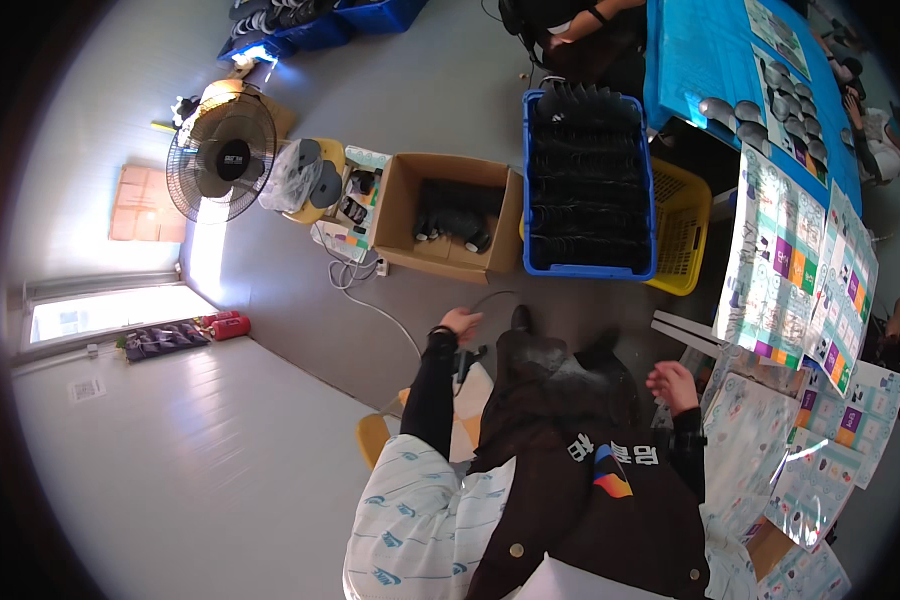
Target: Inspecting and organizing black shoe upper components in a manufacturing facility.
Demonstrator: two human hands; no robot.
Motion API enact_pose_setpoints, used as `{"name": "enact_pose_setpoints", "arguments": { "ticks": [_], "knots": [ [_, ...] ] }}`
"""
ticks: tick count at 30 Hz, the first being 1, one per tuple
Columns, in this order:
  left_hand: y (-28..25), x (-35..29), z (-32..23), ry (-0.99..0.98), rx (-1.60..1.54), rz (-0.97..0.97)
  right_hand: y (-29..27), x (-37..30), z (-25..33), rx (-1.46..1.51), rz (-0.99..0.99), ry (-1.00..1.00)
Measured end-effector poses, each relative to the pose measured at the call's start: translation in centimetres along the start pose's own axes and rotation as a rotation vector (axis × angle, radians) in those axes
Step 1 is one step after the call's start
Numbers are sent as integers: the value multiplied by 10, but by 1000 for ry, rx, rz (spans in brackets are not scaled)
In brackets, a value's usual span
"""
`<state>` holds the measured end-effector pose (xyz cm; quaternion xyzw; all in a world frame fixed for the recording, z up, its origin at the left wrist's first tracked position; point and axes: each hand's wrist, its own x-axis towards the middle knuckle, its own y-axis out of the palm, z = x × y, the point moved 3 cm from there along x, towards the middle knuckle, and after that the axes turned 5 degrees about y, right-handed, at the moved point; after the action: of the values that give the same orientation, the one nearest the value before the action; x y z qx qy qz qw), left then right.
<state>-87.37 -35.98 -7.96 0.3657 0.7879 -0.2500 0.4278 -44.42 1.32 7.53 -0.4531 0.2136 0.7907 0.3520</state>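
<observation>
Dark pieces (587, 190), packed in the blue crate (590, 272) up ahead, untouched! Right hand (674, 386): fingers loosely curled, nothing visible inside. Over to the left hand (460, 322), out in front (can't tell the grip, fingers partly hidden). Beyond, rows on edge in that crate, probably for easy lifting; yellow basket (682, 245) alongside, perhaps underneath as a riser. Just left, an open cardboard box (430, 262).

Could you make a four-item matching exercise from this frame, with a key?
1. Fan
2. Blue crate
3. Cardboard box
4. Right hand

A. Packed with rows of dark pieces
B. Between the brown apron and the printed sheets
C. Has a round wire guard
D. Open-topped, between fan and crate

Pairs: 1-C, 2-A, 3-D, 4-B
</observation>
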Motion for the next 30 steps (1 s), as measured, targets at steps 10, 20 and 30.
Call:
{"name": "enact_pose_setpoints", "arguments": {
  "ticks": [10, 20, 30],
  "knots": [
    [-134, -32, 132, 51, -280, 187, 229, 198, 63, 327, 983, 314],
    [-271, -18, 128, -222, -155, -165, 491, 268, 97, -247, 482, 94],
    [-351, 294, -5, 209, 563, -325, 569, 435, 15, -320, 135, 270]
  ]
}}
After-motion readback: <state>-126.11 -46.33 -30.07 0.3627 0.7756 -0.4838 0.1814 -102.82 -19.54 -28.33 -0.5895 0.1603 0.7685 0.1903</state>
